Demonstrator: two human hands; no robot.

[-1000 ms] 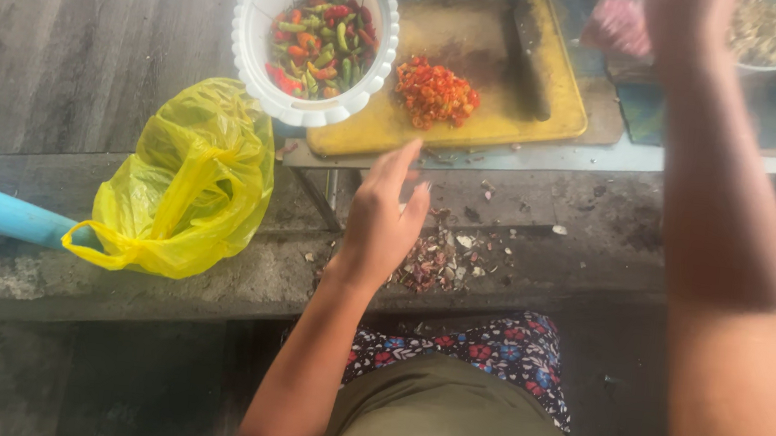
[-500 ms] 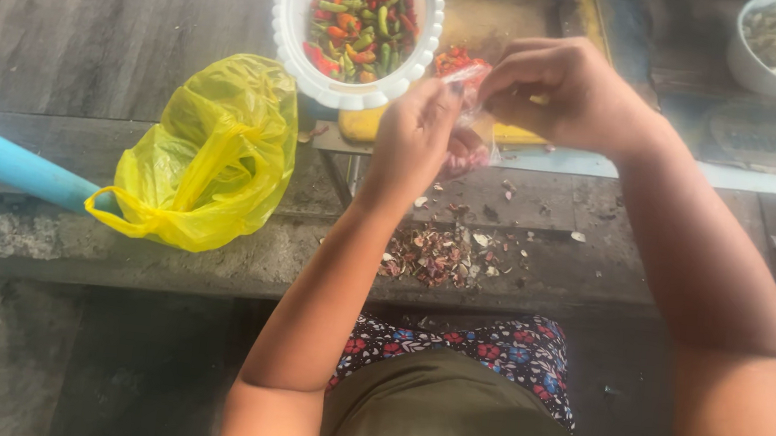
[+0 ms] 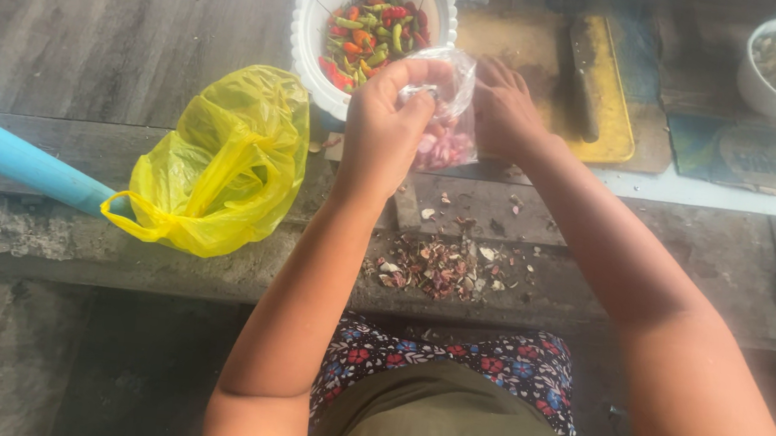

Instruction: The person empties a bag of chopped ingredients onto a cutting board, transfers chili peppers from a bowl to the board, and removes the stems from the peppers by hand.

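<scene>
Presently: small clear plastic bag (image 3: 445,119), crumpled, carrying pinkish-red pieces, hanging above the bench (image 3: 141,24) edge beside the chilli bowl (image 3: 312,21); left hand (image 3: 388,123) fingers pinching its top, right hand (image 3: 507,111) fingers gripping its far side.

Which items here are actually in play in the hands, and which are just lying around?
In hand:
- small clear plastic bag of pinkish pieces, held up by the left hand and right hand

Lying about:
- white scalloped bowl of red and green chillies
- yellow cutting board with a knife
- crumpled yellow plastic bag
- white bowl of pale pieces
- heap of dry peelings
- light blue pipe
</scene>
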